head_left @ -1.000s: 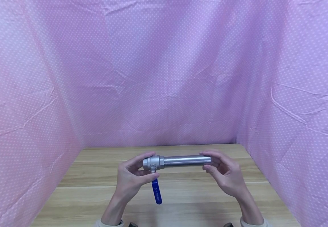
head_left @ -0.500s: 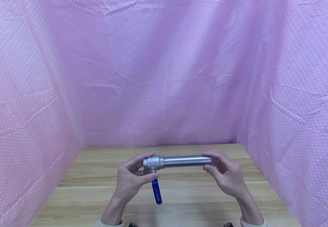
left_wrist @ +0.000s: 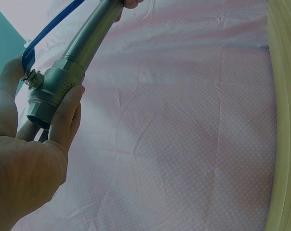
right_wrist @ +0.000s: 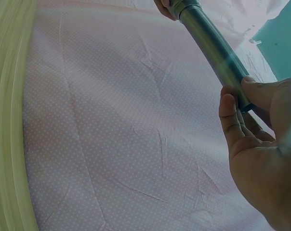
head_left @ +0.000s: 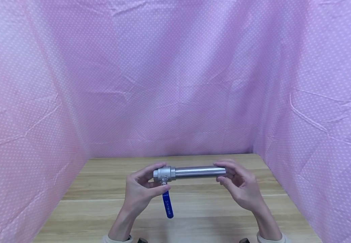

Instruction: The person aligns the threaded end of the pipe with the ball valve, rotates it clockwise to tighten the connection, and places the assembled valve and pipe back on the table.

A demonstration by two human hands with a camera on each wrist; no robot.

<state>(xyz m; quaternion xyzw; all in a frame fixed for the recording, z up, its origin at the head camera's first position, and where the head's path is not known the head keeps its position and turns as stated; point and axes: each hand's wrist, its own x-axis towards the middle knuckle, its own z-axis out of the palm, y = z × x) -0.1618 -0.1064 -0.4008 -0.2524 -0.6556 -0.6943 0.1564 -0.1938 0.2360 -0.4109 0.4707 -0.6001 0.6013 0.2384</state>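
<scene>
A silver ball valve (head_left: 164,173) with a blue lever handle (head_left: 168,206) is held above the table by my left hand (head_left: 139,190), its thumb by the base of the lever and its fingers around the far side of the body. From the valve's right end extends a shiny metal pipe (head_left: 198,171), seated in the hex end and lying nearly level. My right hand (head_left: 245,187) pinches the pipe's free end between thumb and fingers. In the left wrist view the valve's open end (left_wrist: 39,114) faces the palm. Threads inside the joint are hidden.
A light wooden table (head_left: 175,222) lies beneath the hands. Pink dotted cloth (head_left: 175,84) hangs behind and on both sides. Two small dark objects (head_left: 142,240) poke in at the bottom edge of the head view.
My right fingers shift slightly at the pipe's free end, moving inward and then back out along it. The left hand and the valve stay in place.
</scene>
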